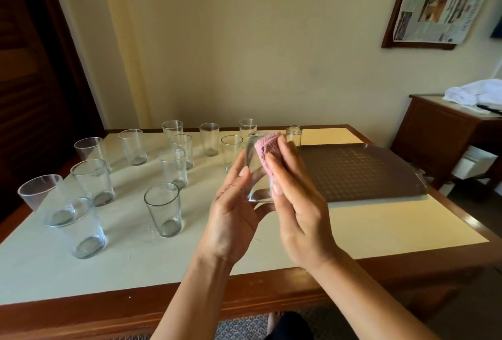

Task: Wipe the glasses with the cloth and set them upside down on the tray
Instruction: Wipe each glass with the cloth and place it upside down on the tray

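Glass (258, 176) at frame centre, gripped by left hand (233, 212) for steadiness, pink cloth (264, 146) pressed on by right hand (296, 203); tray (361, 168) right, bare, awaiting inverted glasses; unwiped glasses (163, 209) left on surface (380, 231).

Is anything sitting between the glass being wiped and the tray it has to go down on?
Nothing visible. The left hand holds the glass in the air while the right hand presses the pink cloth on it; the tray lies just right of them, bare. The small jar stands behind its far corner.
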`<state>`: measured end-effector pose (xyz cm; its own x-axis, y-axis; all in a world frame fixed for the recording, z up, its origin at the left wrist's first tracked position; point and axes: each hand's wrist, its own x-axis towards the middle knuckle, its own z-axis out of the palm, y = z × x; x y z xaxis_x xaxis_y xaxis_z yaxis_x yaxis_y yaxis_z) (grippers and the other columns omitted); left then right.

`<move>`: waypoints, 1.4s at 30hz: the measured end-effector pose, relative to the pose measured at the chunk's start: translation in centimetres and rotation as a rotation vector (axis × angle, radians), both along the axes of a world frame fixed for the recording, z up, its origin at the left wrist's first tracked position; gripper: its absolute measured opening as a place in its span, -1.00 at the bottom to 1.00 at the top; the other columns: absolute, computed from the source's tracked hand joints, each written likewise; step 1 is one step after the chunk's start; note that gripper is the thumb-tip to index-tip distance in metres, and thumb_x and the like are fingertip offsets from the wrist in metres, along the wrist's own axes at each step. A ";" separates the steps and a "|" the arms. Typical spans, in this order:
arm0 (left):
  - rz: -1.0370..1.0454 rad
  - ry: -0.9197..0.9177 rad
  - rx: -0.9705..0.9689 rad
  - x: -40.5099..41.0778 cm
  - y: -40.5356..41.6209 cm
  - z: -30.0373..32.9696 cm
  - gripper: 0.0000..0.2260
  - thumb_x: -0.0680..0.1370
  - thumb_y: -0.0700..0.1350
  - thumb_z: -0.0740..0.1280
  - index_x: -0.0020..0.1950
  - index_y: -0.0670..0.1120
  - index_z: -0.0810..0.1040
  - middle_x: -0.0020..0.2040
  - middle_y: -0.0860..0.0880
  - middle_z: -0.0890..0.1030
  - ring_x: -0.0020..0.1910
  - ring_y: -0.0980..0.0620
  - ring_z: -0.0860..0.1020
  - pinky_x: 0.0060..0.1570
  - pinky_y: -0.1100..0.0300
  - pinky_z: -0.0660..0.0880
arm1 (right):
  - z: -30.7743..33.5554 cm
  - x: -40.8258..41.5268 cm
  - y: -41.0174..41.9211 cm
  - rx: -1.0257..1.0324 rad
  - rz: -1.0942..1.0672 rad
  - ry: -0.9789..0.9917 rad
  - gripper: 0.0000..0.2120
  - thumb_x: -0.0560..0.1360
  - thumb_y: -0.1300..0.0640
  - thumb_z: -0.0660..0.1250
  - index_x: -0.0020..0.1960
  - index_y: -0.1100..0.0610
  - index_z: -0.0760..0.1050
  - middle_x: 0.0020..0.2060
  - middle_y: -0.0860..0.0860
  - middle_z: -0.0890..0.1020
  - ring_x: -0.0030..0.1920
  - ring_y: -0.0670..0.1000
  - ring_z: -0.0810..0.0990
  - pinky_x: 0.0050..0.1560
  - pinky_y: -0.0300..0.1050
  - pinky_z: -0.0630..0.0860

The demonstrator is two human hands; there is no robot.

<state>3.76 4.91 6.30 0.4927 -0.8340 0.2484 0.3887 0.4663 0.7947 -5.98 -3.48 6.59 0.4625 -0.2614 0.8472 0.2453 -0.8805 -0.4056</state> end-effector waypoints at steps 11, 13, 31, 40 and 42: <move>-0.036 0.029 0.022 -0.5 0.0 0.3 -0.54 0.67 0.04 0.29 0.59 0.08 0.40 0.36 -0.15 0.62 0.17 -0.09 0.64 0.24 -0.18 0.54 | 0.2 -0.1 -0.5 0.091 0.014 -0.029 -0.62 0.66 0.34 0.12 0.46 0.39 0.36 0.53 0.29 0.31 0.58 0.26 0.26 0.48 0.37 0.32; 0.037 0.023 -0.007 -0.2 -0.2 0.3 -0.43 0.56 0.00 0.45 0.56 -0.02 0.43 0.31 -0.14 0.65 0.10 -0.06 0.66 0.16 -0.03 0.58 | -0.9 -0.6 0.4 0.138 0.063 -0.023 -0.60 0.66 0.39 0.14 0.48 0.36 0.33 0.55 0.26 0.30 0.59 0.26 0.24 0.47 0.38 0.33; 0.029 -0.001 -0.050 -0.2 -0.4 0.0 -0.33 0.52 -0.08 0.51 0.60 0.08 0.38 0.38 -0.14 0.62 0.12 -0.13 0.63 0.13 -0.06 0.60 | -1.3 -0.7 0.3 0.119 0.109 -0.033 -0.60 0.64 0.35 0.15 0.46 0.37 0.34 0.53 0.29 0.32 0.56 0.31 0.28 0.43 0.42 0.36; 0.043 0.014 -0.025 0.8 0.1 0.6 -0.48 0.58 -0.14 0.34 0.56 -0.04 0.42 0.28 -0.15 0.66 0.05 -0.07 0.65 0.18 -0.05 0.51 | -3.0 -1.5 1.5 0.151 0.098 -0.027 -0.60 0.64 0.38 0.14 0.47 0.34 0.35 0.54 0.28 0.32 0.57 0.29 0.26 0.48 0.36 0.33; 0.059 -0.038 -0.036 0.6 0.2 0.0 -0.59 0.55 -0.13 0.45 0.41 -0.02 0.59 0.26 -0.15 0.65 0.09 -0.10 0.59 0.20 -0.11 0.38 | -2.7 -1.3 1.4 0.142 0.109 -0.031 -0.60 0.64 0.34 0.14 0.46 0.36 0.35 0.53 0.28 0.33 0.57 0.29 0.27 0.46 0.36 0.35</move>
